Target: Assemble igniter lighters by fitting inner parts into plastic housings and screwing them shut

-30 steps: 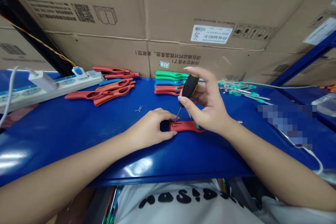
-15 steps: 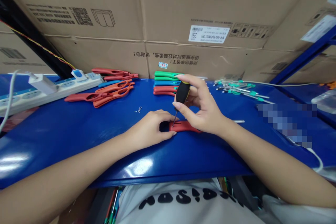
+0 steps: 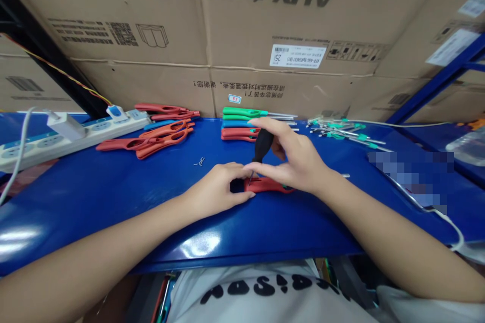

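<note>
My left hand [image 3: 220, 186] pinches the left end of a red lighter-shaped plastic handle [image 3: 267, 185] lying on the blue table, thumb on the near side and fingers on the far side. A thin metal rod shows beyond its right end. Above it, my right hand [image 3: 290, 156] is closed round a black-handled screwdriver [image 3: 262, 145], held tilted. The screwdriver's tip meets the left end of the red handle. Part of the red handle is hidden under my right hand. A few small screws [image 3: 200, 161] lie left of the work.
Behind my hands are stacked green handles [image 3: 244, 112], blue and red ones with rods. Loose red and orange handle shells [image 3: 164, 139] lie by a white power strip [image 3: 91, 132]. Rods with teal parts [image 3: 348, 128] lie back right, near a blurred flat device [image 3: 411, 181]. A cardboard box [image 3: 212, 35] stands behind.
My right hand has shifted its grip on the screwdriver, with the thumb now lower and stretched out past the handle. My left hand and the red handle keep their place.
</note>
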`<state>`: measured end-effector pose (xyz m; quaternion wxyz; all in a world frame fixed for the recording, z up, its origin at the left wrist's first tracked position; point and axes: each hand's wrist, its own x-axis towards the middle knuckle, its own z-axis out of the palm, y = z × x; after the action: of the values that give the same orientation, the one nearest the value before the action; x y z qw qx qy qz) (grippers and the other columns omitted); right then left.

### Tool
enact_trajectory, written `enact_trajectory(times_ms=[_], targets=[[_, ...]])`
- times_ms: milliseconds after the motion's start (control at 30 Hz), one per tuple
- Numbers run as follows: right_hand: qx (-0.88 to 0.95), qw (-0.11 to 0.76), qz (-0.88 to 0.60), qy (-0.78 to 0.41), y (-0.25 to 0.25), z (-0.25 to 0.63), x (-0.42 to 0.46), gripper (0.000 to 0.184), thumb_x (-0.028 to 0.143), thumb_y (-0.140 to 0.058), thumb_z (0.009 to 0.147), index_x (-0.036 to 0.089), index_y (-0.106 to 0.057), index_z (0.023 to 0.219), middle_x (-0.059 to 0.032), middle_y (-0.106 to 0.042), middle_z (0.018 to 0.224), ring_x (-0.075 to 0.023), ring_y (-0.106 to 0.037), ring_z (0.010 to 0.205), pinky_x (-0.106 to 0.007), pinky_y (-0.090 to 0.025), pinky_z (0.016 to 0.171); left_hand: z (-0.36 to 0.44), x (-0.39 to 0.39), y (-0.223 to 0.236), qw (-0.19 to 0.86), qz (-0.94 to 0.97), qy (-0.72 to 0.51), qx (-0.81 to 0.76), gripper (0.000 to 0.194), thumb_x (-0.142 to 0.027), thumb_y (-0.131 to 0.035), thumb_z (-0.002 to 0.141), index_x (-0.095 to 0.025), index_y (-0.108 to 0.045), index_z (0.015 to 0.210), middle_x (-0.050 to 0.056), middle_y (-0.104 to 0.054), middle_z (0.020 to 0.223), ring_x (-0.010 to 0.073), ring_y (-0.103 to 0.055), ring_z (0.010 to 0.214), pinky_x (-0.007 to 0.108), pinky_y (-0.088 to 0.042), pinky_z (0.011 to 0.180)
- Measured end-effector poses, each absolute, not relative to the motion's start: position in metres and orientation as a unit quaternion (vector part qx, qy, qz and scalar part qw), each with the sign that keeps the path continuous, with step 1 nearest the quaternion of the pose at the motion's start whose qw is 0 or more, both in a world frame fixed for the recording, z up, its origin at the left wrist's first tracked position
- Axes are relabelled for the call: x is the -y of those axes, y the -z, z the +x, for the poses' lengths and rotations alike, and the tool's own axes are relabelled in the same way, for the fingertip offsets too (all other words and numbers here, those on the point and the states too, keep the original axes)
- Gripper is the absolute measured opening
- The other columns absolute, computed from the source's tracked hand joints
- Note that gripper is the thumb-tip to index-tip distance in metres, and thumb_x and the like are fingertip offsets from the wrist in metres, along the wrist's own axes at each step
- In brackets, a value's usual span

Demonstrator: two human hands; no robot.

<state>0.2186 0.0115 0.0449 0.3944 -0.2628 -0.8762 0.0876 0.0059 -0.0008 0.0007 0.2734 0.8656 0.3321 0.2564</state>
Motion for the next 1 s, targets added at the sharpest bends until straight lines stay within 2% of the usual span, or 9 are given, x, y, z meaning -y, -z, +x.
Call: enact_trajectory(times_ms=[67,167,333,500,567,667,733,867,1000], targets=[[0.884,0.384,-0.262,-0.056,-0.048,0.22,-0.01,0.065,0.04,-0.063,0.094,0.029,-0.035,0.152,-0.0104,-0.059,0.14,-0.0283,-0.066,0.113,-0.042,-0.059,0.088,0.006,0.001,0.001,0.272,0.866,-0.26,-0.33,0.027,-0.022,-0.075,0.083,-0.017,-0.072,0.109,0.006,-0.074,0.102,0.0212,-0.069,0.094,0.033,-0.053,0.086],[0.885,0.372,-0.262,-0.097,-0.052,0.218,-0.007,0.058,0.03,-0.044,0.103,0.026,-0.026,0.157,-0.011,-0.059,0.141,-0.0231,-0.067,0.109,-0.04,-0.058,0.089,0.008,0.001,0.002,0.275,0.867,-0.261,-0.322,0.03,-0.022,-0.077,0.083,-0.018,-0.07,0.112,0.005,-0.074,0.105,0.0206,-0.068,0.096,0.033,-0.053,0.088],[0.863,0.418,-0.282,0.02,-0.056,0.217,-0.006,0.045,0.041,-0.064,0.094,0.023,-0.057,0.134,-0.0099,-0.068,0.129,-0.024,-0.069,0.103,-0.037,-0.058,0.087,0.01,0.002,0.003,0.264,0.876,-0.264,-0.306,0.03,-0.023,-0.074,0.086,-0.018,-0.068,0.115,0.006,-0.073,0.113,0.0235,-0.065,0.109,0.037,-0.051,0.097],[0.871,0.404,-0.269,-0.08,-0.059,0.218,-0.007,0.042,0.024,-0.038,0.104,0.023,-0.047,0.145,-0.0075,-0.067,0.131,-0.019,-0.068,0.108,-0.034,-0.057,0.089,0.011,0.004,0.003,0.265,0.879,-0.253,-0.304,0.032,-0.024,-0.074,0.087,-0.02,-0.068,0.119,0.005,-0.073,0.112,0.022,-0.065,0.104,0.037,-0.051,0.095],[0.866,0.412,-0.271,-0.08,-0.06,0.22,-0.008,0.038,0.028,-0.046,0.103,0.024,-0.052,0.14,-0.0072,-0.068,0.13,-0.0187,-0.07,0.101,-0.032,-0.058,0.081,0.012,0.005,0.003,0.268,0.879,-0.25,-0.304,0.031,-0.025,-0.073,0.088,-0.02,-0.068,0.118,0.005,-0.073,0.114,0.0222,-0.064,0.105,0.038,-0.051,0.096],[0.854,0.437,-0.279,0.037,-0.061,0.223,-0.009,0.036,0.041,-0.069,0.09,0.021,-0.066,0.12,-0.0087,-0.073,0.115,-0.0227,-0.071,0.095,-0.033,-0.057,0.078,0.012,0.006,0.003,0.265,0.878,-0.255,-0.306,0.031,-0.026,-0.073,0.088,-0.02,-0.067,0.117,0.006,-0.072,0.117,0.0234,-0.063,0.109,0.04,-0.05,0.099],[0.857,0.43,-0.277,0.062,-0.062,0.225,-0.009,0.035,0.039,-0.064,0.094,0.019,-0.066,0.123,-0.01,-0.073,0.113,-0.0235,-0.07,0.098,-0.034,-0.056,0.081,0.012,0.006,0.002,0.263,0.879,-0.253,-0.307,0.031,-0.026,-0.073,0.088,-0.019,-0.067,0.118,0.006,-0.072,0.117,0.0236,-0.063,0.109,0.041,-0.05,0.099],[0.865,0.417,-0.271,-0.066,-0.066,0.225,-0.007,0.037,0.023,-0.041,0.104,0.022,-0.057,0.137,-0.0069,-0.072,0.117,-0.0142,-0.068,0.078,-0.031,-0.056,0.073,0.012,0.006,0.001,0.262,0.883,-0.24,-0.308,0.03,-0.025,-0.072,0.089,-0.019,-0.067,0.118,0.006,-0.071,0.116,0.0227,-0.062,0.106,0.039,-0.05,0.097],[0.857,0.442,-0.262,0.045,-0.067,0.224,-0.005,0.029,0.038,-0.066,0.093,0.02,-0.069,0.115,-0.0065,-0.074,0.097,-0.0178,-0.068,0.079,-0.031,-0.055,0.07,0.013,0.006,0.002,0.256,0.882,-0.248,-0.308,0.034,-0.026,-0.072,0.088,-0.019,-0.065,0.121,0.006,-0.07,0.119,0.0229,-0.062,0.108,0.04,-0.049,0.099]])
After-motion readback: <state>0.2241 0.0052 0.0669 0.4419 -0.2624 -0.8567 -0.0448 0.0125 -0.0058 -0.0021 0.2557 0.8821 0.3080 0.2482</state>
